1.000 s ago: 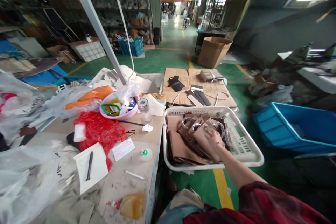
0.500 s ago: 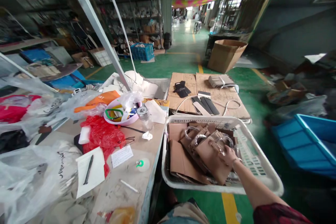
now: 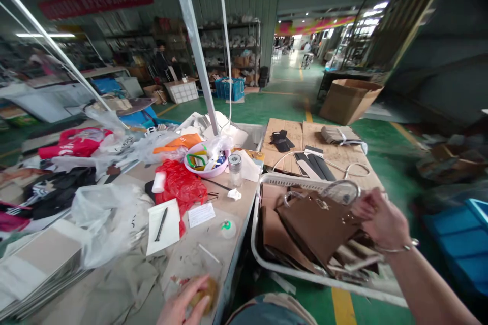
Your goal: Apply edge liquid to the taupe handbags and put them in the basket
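Through the head camera, I have the brown, flat-sided, leather-like handbag (image 3: 320, 223) tilted inside the white, slotted plastic basket (image 3: 284, 179). My right hand (image 3: 385, 221) is at its upper right corner. The thumb and fingers appear clamped together on the edge of the handbag, just beside the curved, clear-wrapped handle (image 3: 354, 190).

My left hand (image 3: 186, 307) is over the near edge of the cluttered worktable (image 3: 240, 208), beside an amber, rounded object (image 3: 211, 292). Its fingers are slightly apart; whether they touch or grip this object, I cannot tell.

I judge the step in hand to be handling the handbag at the basket. Recommended practice:

1. Keep the right grip firm but light; a hard pinch could crease the panel.
2. Raise the handbag evenly, so that the handle clears the basket rim.
3. Keep the front metal fitting (image 3: 322, 204) off neighbouring surfaces, as it could scratch them.
4. Bring the left hand across to support the lower edge, since a one-corner hold may let the handbag swing.
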The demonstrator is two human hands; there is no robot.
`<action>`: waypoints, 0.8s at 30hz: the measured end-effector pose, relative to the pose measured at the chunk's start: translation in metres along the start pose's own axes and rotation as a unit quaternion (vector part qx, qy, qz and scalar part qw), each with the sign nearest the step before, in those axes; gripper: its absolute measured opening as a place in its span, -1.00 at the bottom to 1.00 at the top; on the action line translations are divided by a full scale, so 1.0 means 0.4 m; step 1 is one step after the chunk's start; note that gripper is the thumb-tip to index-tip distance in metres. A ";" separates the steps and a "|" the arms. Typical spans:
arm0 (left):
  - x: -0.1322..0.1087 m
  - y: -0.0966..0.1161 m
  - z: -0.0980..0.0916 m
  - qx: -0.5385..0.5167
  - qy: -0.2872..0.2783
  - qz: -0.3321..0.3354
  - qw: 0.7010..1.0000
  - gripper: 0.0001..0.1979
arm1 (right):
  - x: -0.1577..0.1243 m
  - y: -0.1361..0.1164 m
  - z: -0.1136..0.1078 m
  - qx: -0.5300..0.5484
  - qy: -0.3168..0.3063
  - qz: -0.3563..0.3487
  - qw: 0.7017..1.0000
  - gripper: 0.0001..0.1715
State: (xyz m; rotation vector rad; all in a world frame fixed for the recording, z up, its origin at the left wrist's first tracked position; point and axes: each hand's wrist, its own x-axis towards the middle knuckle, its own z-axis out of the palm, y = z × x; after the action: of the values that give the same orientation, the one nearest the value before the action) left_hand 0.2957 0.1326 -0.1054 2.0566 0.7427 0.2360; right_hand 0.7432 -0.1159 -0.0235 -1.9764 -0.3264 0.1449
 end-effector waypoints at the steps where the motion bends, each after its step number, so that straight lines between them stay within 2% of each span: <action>1: -0.004 -0.001 -0.002 -0.039 0.011 -0.017 0.999 -0.65 | -0.024 -0.102 0.004 0.104 -0.036 -0.028 0.994 -0.45; 3: -0.014 0.005 -0.009 -0.132 0.032 -0.045 0.990 -0.58 | -0.089 -0.300 0.031 0.226 -0.113 -0.062 0.966 -0.46; 5: -0.032 0.024 -0.020 -0.222 0.030 -0.055 0.973 -0.44 | -0.170 -0.469 0.078 0.283 -0.161 -0.090 0.941 -0.43; 7: -0.058 0.050 -0.034 -0.290 0.023 -0.033 0.956 -0.23 | -0.258 -0.596 0.140 0.312 -0.238 -0.101 0.914 -0.43; 9: -0.087 0.073 -0.051 -0.356 0.018 -0.002 0.934 -0.01 | -0.348 -0.686 0.210 0.329 -0.305 -0.114 0.886 -0.42; 11: -0.118 0.085 -0.075 -0.432 0.074 0.047 0.897 0.10 | -0.440 -0.749 0.280 0.347 -0.362 -0.128 0.856 -0.40; 14: -0.181 0.069 -0.138 -0.511 0.252 0.111 0.814 0.02 | -0.577 -0.820 0.382 0.378 -0.447 -0.133 0.800 -0.40; 16: -0.243 0.038 -0.193 -0.527 0.378 0.115 0.752 -0.08 | -0.666 -0.862 0.453 0.404 -0.509 -0.126 0.750 -0.40; 19: -0.368 -0.022 -0.270 -0.540 0.526 0.065 0.654 -0.30 | -0.794 -0.914 0.579 0.461 -0.598 -0.091 0.649 -0.38; 21: -0.457 -0.063 -0.307 -0.566 0.578 0.022 0.588 -0.46 | -0.877 -0.936 0.673 0.488 -0.634 -0.056 0.597 -0.36; 22: -0.500 -0.082 -0.322 -0.583 0.592 0.003 0.557 -0.53 | -0.917 -0.941 0.720 0.493 -0.644 -0.042 0.584 -0.36; 24: -0.584 -0.115 -0.341 -0.613 0.608 -0.030 0.504 -0.65 | -0.991 -0.939 0.803 0.480 -0.658 -0.034 0.579 -0.36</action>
State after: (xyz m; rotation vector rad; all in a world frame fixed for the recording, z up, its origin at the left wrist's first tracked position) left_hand 0.0306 0.1093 -0.0388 0.1758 0.9278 1.7110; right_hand 0.2240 0.1942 0.1655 -0.4104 -0.9923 1.4469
